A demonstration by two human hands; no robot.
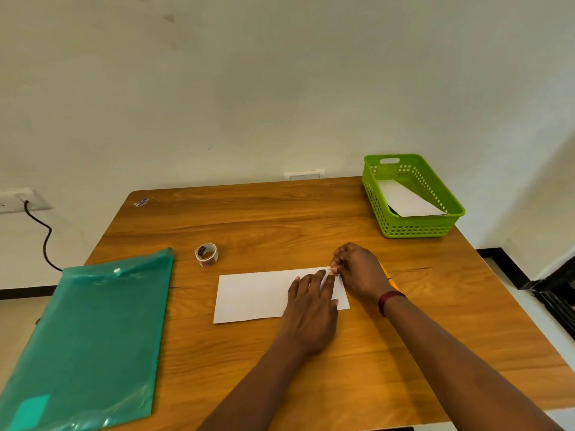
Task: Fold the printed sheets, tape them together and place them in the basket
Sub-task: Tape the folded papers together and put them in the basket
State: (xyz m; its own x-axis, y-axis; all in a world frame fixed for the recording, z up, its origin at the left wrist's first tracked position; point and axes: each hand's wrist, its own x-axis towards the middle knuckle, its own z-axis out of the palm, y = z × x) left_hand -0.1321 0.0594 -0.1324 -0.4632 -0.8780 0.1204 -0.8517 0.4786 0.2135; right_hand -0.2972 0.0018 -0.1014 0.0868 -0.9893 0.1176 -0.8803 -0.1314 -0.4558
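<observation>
i see the folded sheet (255, 295) flat on the table (280, 219); my left hand (311, 309) presses it with straight fingers; my right hand (361, 269) pinches its far right corner, fingers curled; the tape roll (206, 254) stands beyond its left end; 1 white sheet (404, 199) lies in the green basket (417, 227).

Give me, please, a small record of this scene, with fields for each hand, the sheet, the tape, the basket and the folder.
left hand: flat, fingers straight, presses on the sheet
right hand: fingers curled, pinches the sheet's far right corner
sheet: white, lies flat on the table
tape: roll on the table, beyond the sheet's left end, untouched
basket: green, at the far right corner, holds a white paper
folder: teal, at the near left of the table
</observation>
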